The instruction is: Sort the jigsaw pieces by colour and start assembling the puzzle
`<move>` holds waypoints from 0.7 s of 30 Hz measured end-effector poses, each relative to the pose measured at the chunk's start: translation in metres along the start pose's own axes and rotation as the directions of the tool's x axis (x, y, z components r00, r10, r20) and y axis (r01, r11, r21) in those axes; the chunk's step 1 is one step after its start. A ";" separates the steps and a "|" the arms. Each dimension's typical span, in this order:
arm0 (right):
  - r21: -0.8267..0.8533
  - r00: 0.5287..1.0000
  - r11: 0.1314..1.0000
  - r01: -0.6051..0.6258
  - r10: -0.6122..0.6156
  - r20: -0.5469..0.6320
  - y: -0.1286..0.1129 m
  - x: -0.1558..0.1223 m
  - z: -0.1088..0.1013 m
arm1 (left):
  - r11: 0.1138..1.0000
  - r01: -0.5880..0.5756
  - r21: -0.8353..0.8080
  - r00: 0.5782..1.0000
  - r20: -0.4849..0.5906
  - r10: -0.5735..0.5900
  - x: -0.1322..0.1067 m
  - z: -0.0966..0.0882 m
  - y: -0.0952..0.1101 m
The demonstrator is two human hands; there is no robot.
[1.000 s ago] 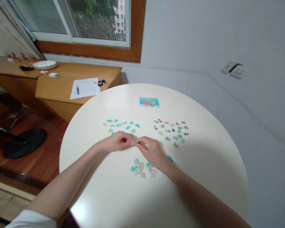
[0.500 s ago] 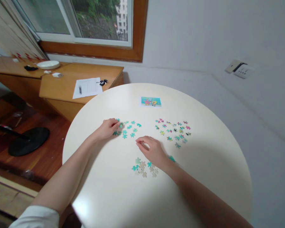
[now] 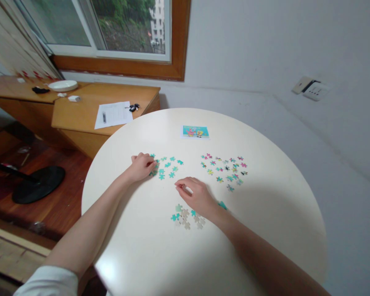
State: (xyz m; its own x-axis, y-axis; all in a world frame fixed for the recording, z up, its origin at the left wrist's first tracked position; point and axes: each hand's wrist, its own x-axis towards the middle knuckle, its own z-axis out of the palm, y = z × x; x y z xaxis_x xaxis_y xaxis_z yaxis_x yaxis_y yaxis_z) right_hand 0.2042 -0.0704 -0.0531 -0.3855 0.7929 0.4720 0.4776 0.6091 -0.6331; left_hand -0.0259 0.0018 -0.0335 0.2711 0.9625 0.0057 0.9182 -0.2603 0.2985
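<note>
Two hands rest on the round table (image 3: pixel 265 230). My left hand (image 3: pixel 141 166) curls its fingertips onto the teal pieces (image 3: pixel 168 166); I cannot tell if it grips one. My right hand (image 3: pixel 197 197) pinches thumb to forefinger, just beside a small cluster of pieces (image 3: pixel 185 218). The mixed-colour pieces (image 3: pixel 225 168) lie further right, the picture card (image 3: pixel 195 132) beyond.
</note>
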 end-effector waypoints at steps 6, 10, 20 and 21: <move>0.005 1.000 1.000 -0.019 0.019 0.012 -0.001 0.000 -0.001 | 1.000 -0.012 0.020 0.999 -0.047 0.013 0.001 0.005 -0.003; 0.006 1.000 1.000 -0.015 0.015 0.018 -0.001 0.000 -0.002 | 0.999 -0.019 0.044 0.999 -0.041 0.020 0.002 0.004 -0.004; 0.002 1.000 1.000 0.011 -0.011 -0.003 0.002 0.000 0.001 | 0.999 0.001 -0.050 0.996 -0.092 -0.005 0.003 0.003 -0.001; 0.003 1.000 1.000 0.009 -0.009 -0.004 0.002 0.000 0.000 | 0.996 -0.002 -0.089 0.994 -0.105 -0.007 0.002 0.003 -0.001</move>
State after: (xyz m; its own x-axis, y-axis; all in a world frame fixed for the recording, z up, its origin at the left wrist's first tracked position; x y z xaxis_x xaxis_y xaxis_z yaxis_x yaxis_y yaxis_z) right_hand 0.2051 -0.0694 -0.0546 -0.3866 0.7874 0.4802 0.4717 0.6162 -0.6307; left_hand -0.0254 0.0041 -0.0362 0.2329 0.9670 0.1036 0.8883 -0.2548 0.3821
